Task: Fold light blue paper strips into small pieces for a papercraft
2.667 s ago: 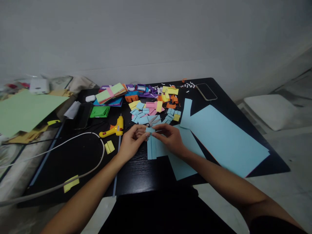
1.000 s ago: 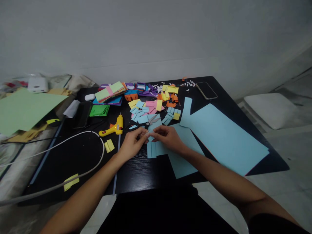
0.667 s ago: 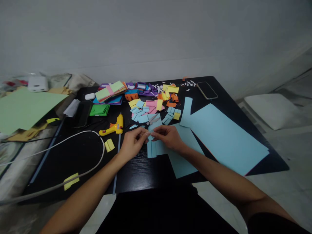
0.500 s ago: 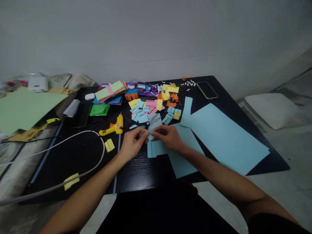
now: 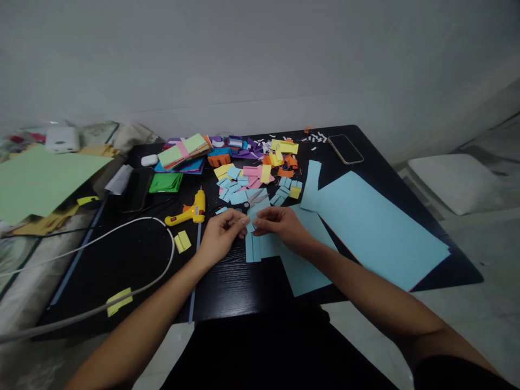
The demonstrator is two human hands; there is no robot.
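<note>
The wall (image 5: pixel 260 65) is backing the table (image 5: pixel 227 295), whose black wood grain is showing between the hands and the front edge. Large blue sheets (image 5: pixel 377 227) are occupying the right side, a corner reaching the front edge; another blue sheet (image 5: pixel 306 262) is lying under the right forearm, its near corner stopping just inside that edge. A white cable (image 5: pixel 173 246) is looping across the left side, restricting room there. The left hand (image 5: pixel 222 235) and right hand (image 5: pixel 282 227) are working close together over the middle. A phone (image 5: pixel 345 149) is lying near the back right corner. A yellow glue gun (image 5: pixel 189 212) is resting left of the hands; scissors (image 5: pixel 246 206) are lying just beyond the fingers. A small white case (image 5: pixel 149 160) is sitting at the back left, its contents hidden. The left hand is pinching a small blue paper piece (image 5: pixel 251 227) above a folded blue strip (image 5: pixel 253 250); the right hand's fingertips are narrowed beside it, contact being impossible to tell.
</note>
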